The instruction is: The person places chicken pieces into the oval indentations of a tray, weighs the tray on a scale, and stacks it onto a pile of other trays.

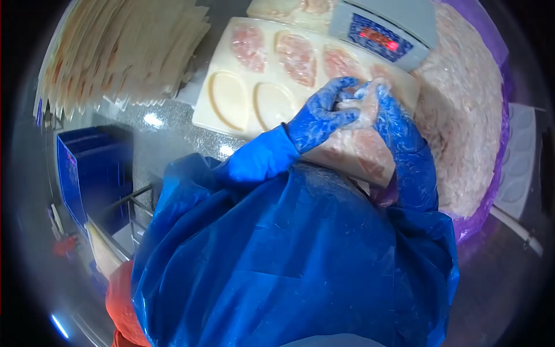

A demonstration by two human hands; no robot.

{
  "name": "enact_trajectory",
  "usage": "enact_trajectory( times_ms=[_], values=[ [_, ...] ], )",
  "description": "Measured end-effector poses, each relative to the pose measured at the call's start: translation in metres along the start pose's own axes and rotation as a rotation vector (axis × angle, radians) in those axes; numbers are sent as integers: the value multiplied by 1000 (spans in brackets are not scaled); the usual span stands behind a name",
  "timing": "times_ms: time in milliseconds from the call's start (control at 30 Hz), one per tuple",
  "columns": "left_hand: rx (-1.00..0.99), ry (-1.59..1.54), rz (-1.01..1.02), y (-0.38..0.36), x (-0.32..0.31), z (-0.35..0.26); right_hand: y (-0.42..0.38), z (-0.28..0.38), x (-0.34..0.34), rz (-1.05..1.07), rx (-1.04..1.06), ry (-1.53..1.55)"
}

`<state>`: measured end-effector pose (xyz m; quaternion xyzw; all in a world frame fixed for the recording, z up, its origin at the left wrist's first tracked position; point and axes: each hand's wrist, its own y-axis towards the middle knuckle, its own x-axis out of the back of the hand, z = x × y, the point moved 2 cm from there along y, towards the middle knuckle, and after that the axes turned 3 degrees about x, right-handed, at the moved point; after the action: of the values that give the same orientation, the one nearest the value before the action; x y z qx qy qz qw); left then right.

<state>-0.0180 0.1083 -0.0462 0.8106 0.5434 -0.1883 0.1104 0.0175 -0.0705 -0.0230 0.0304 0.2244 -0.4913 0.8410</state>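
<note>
Both my hands wear blue gloves smeared with pale residue. Between them, over the mould tray, is a piece of raw meat [367, 110], pale pink and slippery-looking. My left hand [325, 113] has its fingers curled on the meat's left side. From the right, my right hand [394, 113] pinches the same piece. Below them lies the cream mould tray [248, 81] with oval hollows. Pink meat [297, 58] fills several hollows, while two at the left, including one oval hollow [229, 99], hold nothing. More meat [373, 151] lies in the tray's near right part, partly hidden by my hands.
A scale [384, 26] with a red lit display stands behind the tray. On the right, a large heap of raw meat [462, 115] sits in a purple liner [504, 124]. Stacked trays [124, 52] rise at upper left, above a blue bin [92, 173]. Another moulded tray [518, 156] is far right.
</note>
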Motion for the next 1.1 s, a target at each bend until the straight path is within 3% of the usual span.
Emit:
enact_trajectory(
  times_ms=[100,167,300,333,367,400,433,500,533,567,600,633,667,700,733,767,833,967,1033,1100],
  values=[
    [62,-106,-58,-35,31,-23,22,-17,-29,78,-66,-27],
    [100,94,-144,-54,54,-34,36,-23,-47,115,-84,-36],
    [-53,220,-359,-78,90,-54,60,-23,-85,109,127,-223],
    [-269,538,-463,-81,98,-61,66,-20,-94,82,357,-561],
    [-268,537,-468,-87,101,-67,71,-18,-100,46,590,-897],
    [-337,848,-394,-95,98,-79,83,-24,-93,148,887,-982],
    [-404,1156,-305,-102,93,-85,86,-31,-82,144,882,-984],
    [-429,1097,-207,-123,93,-63,88,-38,-65,-45,739,-1526],
    [-220,872,-131,-133,96,-63,76,-35,-60,-27,819,-1647],
    [-17,642,-56,-137,98,-60,73,-37,-60,-30,817,-1648],
    [-15,353,-144,-131,94,-75,68,-42,-57,-74,753,-1496],
    [-107,872,-170,-128,106,-84,62,-49,-53,-122,686,-1343],
    [-235,1086,-191,-116,114,-79,59,-65,-58,-134,678,-1345],
    [-370,1300,-212,-106,117,-69,61,-89,-68,-117,462,-1071],
    [-373,1300,-203,-104,121,-56,64,-105,-78,-97,256,-792],
    [-346,1392,-101,-101,119,-45,65,-108,-87,-105,257,-789],
    [-317,1481,5,-104,124,-32,66,-109,-106,269,752,-1341],
    [-350,1481,-86,-104,132,-50,61,-94,-97,290,823,-1255],
    [-355,1548,-10,-90,135,-37,52,-94,-101,140,785,-1467],
    [-355,1566,33,-86,142,-39,35,-96,-95,139,782,-1540]
  ],
)
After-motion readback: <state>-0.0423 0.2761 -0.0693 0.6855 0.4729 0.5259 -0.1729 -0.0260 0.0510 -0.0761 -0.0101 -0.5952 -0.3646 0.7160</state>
